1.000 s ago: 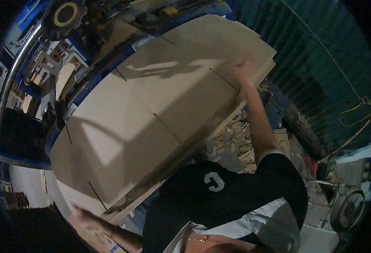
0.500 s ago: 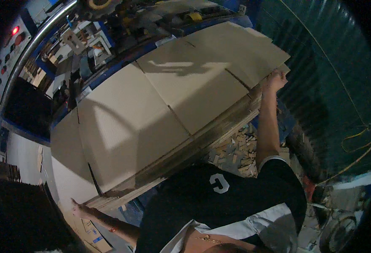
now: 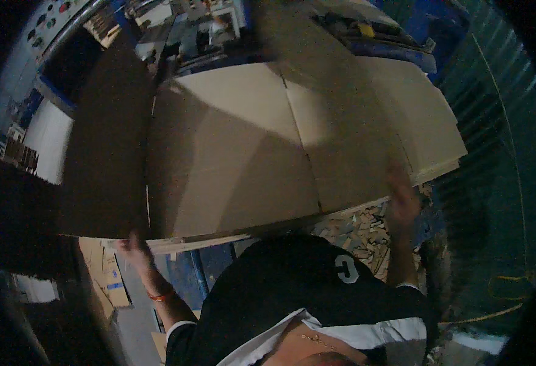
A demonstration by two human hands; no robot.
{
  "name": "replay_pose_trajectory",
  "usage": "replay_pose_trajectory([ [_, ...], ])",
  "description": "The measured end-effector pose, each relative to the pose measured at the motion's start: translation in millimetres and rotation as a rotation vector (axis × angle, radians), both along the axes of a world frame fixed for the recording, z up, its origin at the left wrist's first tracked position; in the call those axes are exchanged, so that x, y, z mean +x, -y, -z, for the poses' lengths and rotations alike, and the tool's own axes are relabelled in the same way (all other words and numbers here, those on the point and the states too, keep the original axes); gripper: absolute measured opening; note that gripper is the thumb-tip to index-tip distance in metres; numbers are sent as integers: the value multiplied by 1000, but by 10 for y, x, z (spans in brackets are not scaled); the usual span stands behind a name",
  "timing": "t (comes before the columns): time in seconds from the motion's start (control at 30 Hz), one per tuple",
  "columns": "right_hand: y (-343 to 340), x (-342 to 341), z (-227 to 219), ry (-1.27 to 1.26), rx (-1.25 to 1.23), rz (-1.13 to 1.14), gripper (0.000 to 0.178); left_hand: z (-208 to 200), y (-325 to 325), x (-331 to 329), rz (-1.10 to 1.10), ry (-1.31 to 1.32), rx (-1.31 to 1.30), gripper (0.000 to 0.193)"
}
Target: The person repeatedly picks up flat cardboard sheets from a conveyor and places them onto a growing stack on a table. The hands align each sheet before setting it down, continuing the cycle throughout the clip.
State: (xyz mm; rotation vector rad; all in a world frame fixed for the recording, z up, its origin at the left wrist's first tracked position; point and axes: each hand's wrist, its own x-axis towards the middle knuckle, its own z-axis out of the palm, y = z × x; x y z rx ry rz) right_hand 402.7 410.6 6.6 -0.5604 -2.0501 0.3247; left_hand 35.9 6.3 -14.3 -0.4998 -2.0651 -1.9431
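Observation:
A large brown cardboard sheet (image 3: 231, 177) with slots and crease lines spans the view in front of me, its left panel in dark shadow. My left hand (image 3: 135, 250) is closed on the sheet's near edge at the left, beside a slot. My right hand (image 3: 404, 195), smeared by motion, is at the near edge toward the right and appears to grip the same sheet. A blurred brown panel (image 3: 317, 49) rises across the far right part. Under the right end, the edges of more stacked cardboard (image 3: 442, 171) show.
Machinery with a blue frame (image 3: 448, 30) stands beyond the sheet, and a button panel (image 3: 51, 21) is at the far left. Cardboard scraps (image 3: 365, 238) lie on the floor. A green corrugated wall (image 3: 487, 152) with a hanging yellow cord bounds the right. Flattened cartons (image 3: 112, 274) lie lower left.
The cardboard sheet has shifted and turned, its left panel now dark and raised. My right hand has moved down toward me from the far corner; my left hand has moved up and right slightly.

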Motion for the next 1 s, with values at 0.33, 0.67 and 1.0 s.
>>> replay_pose_trajectory([
  [0.33, -97, -288, 50, 615, 202, -383, 31, -339, -726, 376, 472, -596, -1114, 47],
  [0.67, -995, -883, 28, 797, 279, -406, 45, -301, -1085, -191, 421, -643, -1064, 64],
  [1.0, -1713, -2163, 53, 773, 100, -276, 50, -168, -2340, -1415, 156, -760, -913, 60],
])
